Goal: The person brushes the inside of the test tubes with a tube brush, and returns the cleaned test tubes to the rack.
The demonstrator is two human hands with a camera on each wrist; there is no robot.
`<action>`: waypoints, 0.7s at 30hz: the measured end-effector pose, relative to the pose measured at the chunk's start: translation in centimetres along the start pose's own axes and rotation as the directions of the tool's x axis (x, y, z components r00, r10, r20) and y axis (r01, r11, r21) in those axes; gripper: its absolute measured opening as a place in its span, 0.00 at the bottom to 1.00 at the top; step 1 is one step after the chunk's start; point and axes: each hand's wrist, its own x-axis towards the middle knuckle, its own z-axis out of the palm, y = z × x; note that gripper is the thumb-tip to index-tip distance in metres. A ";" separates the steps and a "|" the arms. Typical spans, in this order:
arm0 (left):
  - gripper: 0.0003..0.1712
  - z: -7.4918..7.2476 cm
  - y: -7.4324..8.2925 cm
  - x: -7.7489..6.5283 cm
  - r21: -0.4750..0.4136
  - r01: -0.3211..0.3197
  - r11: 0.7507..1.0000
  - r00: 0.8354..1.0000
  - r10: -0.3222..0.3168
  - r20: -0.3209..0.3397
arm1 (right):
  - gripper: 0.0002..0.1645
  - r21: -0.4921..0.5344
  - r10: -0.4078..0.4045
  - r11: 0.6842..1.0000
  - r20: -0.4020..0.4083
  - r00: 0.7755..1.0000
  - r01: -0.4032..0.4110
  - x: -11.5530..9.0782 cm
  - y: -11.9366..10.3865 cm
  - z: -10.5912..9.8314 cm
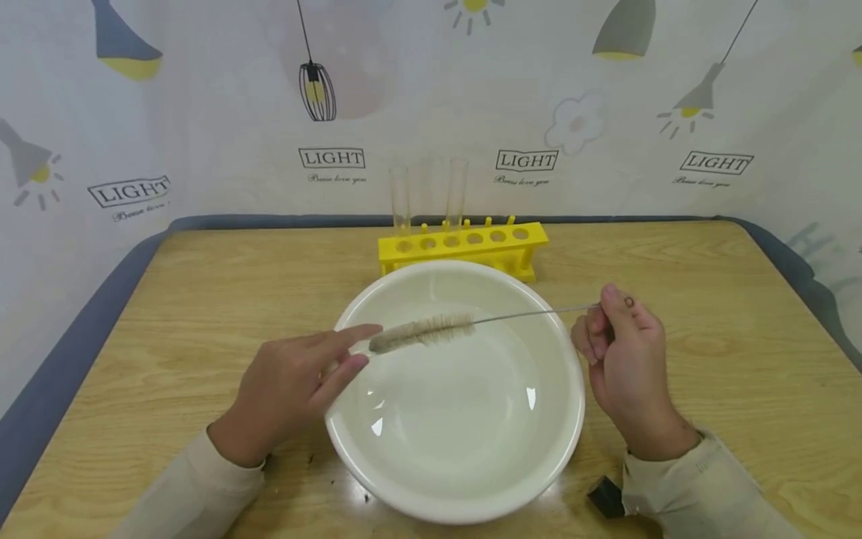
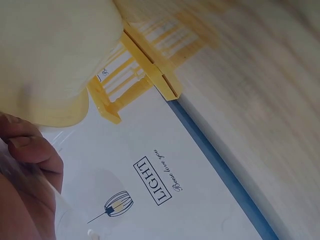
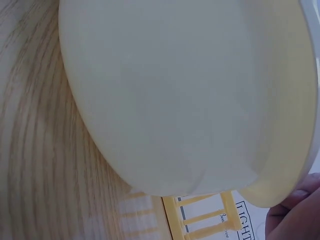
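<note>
Over a white basin [image 1: 454, 509], a test tube brush [image 1: 447, 327] with pale bristles lies nearly level. My right hand [image 1: 626, 359] pinches the looped end of its thin wire handle. At the other end, my left hand [image 1: 289, 385] holds a clear test tube [image 1: 397, 338] between thumb and fingers. The brush's tip bristles look squeezed narrow inside that tube, while those nearer the handle spread free. In the left wrist view, part of something clear shows beside the fingers [image 2: 42, 152]. The right wrist view shows mostly the basin's outer side and a little of my right hand [image 3: 297, 212].
Behind the basin stands a yellow test tube rack [image 1: 465, 239] with two clear tubes [image 1: 400, 198] upright in it. A small black object [image 1: 606, 496] lies by the right sleeve. The wooden table [image 1: 222, 299] ends at a printed backdrop [image 1: 417, 90].
</note>
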 end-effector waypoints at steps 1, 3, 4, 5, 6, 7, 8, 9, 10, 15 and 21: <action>0.20 0.0 0.0 0.0 -0.004 0.000 1.000 1.000 0.000 0.000 | 0.21 -0.002 0.001 1.000 0.002 1.000 -0.001 0.0 0.0 0.0; 0.20 0.0 0.0 0.0 -0.012 0.002 1.000 1.000 -0.002 0.000 | 0.21 0.006 0.001 1.000 0.003 1.000 -0.001 -0.1 0.0 0.1; 0.20 0.0 0.0 0.0 -0.012 0.002 1.000 1.000 -0.002 0.000 | 0.21 0.010 -0.002 1.000 0.005 1.000 0.002 -0.1 0.0 0.1; 0.20 0.0 0.0 0.0 -0.010 0.001 1.000 1.000 -0.001 -0.002 | 0.21 0.016 -0.006 1.000 0.007 1.000 0.006 -0.1 0.0 0.1; 0.20 -0.1 0.0 0.0 -0.009 0.001 1.000 1.000 -0.001 -0.002 | 0.21 0.022 -0.012 1.000 0.010 1.000 0.012 -0.1 0.1 0.2; 0.20 -0.1 0.0 0.0 -0.008 0.001 1.000 1.000 -0.001 -0.002 | 0.21 0.033 -0.017 0.999 0.013 1.000 0.017 -0.1 0.1 0.2; 0.20 -0.1 0.0 0.0 -0.007 0.002 1.000 1.000 -0.002 -0.003 | 0.21 0.042 -0.021 0.999 0.015 1.000 0.021 -0.1 0.1 0.2; 0.20 -0.1 0.0 0.0 -0.006 0.005 1.000 1.000 -0.005 -0.002 | 0.22 0.048 -0.027 0.999 0.013 1.000 0.026 0.0 0.1 0.3; 0.20 -0.1 0.0 -0.1 -0.004 0.008 1.000 1.000 -0.008 0.002 | 0.22 0.058 -0.031 0.998 0.011 0.999 0.030 0.0 0.1 0.3; 0.20 0.1 0.0 -0.3 -0.008 0.011 1.000 1.000 -0.011 0.007 | 0.22 0.070 -0.039 0.997 -0.004 0.999 0.040 -0.1 0.3 0.4; 0.20 0.1 0.0 -0.1 -0.003 0.003 1.000 1.000 -0.003 -0.003 | 0.22 0.068 -0.069 0.995 -0.002 0.998 0.069 0.0 0.3 0.5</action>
